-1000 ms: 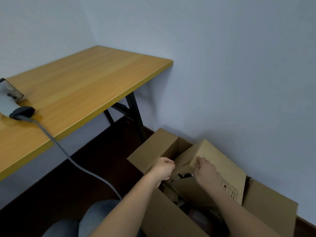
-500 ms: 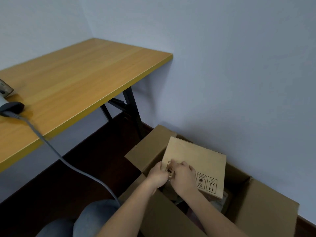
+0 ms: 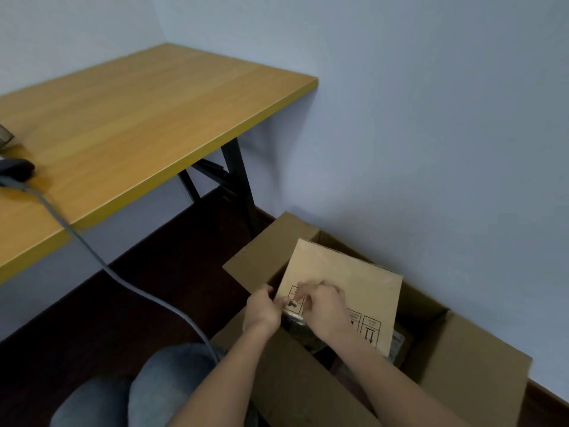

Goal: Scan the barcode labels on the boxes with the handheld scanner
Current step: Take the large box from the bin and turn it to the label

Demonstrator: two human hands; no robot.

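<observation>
Head view: our left hand [image 3: 261, 312] and right hand [image 3: 323, 306] both pinch lower left corner of small box [image 3: 345, 282], tilted upright inside large carton [image 3: 480, 380] on floor. Scanner [image 3: 14, 169] lies on tabletop [image 3: 138, 118], well apart.

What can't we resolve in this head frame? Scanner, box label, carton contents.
- Scanner: cut off by the left edge on the table; only its dark end and cable show.
- Small box: no barcode label seen; left hand and right hand cover its lower left corner, and the printed symbols are too small to read.
- Large carton: the contents are dark, hidden behind the small box and forearms.
</observation>
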